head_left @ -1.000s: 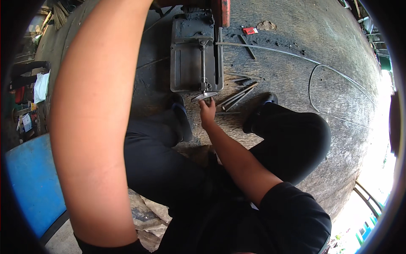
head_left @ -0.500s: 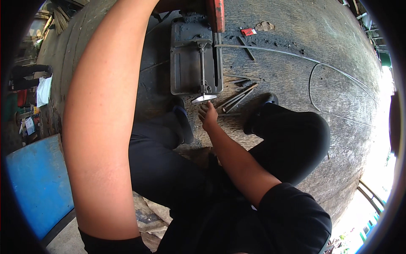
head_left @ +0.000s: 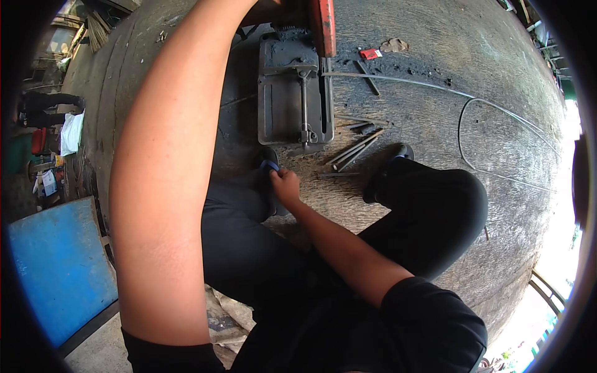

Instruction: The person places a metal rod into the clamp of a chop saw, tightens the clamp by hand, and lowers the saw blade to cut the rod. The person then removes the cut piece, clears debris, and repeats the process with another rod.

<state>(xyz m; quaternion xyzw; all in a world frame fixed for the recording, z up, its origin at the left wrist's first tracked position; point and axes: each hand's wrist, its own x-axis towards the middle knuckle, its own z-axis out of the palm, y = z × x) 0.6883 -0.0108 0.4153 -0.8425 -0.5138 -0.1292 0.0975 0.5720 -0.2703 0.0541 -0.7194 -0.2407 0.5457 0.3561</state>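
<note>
A cut-off saw stands on the floor in front of me, with a dark metal base (head_left: pixel 280 112), a clamp screw (head_left: pixel 305 102) along it and a red part (head_left: pixel 324 28) above. My left arm reaches over to the top edge of the picture; only a sliver of my left hand (head_left: pixel 268 2) shows beside the saw's upper part, its fingers cut off. My right hand (head_left: pixel 286 186) is closed, short of the base and beside my left shoe (head_left: pixel 268 158). Whatever its curled fingers may hold is hidden. The clamp's end handle (head_left: pixel 306 147) stands apart from it.
Several cut metal rods (head_left: pixel 356 151) lie right of the base, near my right shoe (head_left: pixel 401 151). A long thin rod (head_left: pixel 410 81) runs rightward from the saw, by a looped wire (head_left: pixel 460 130). A red packet (head_left: pixel 370 54) lies beyond. At left stands a blue panel (head_left: pixel 62 267).
My right hand has left the clamp handle, moved left and nearer to me, and closed. The handle has turned from broadside to nearly edge-on. My left arm still reaches toward the saw's top.
</note>
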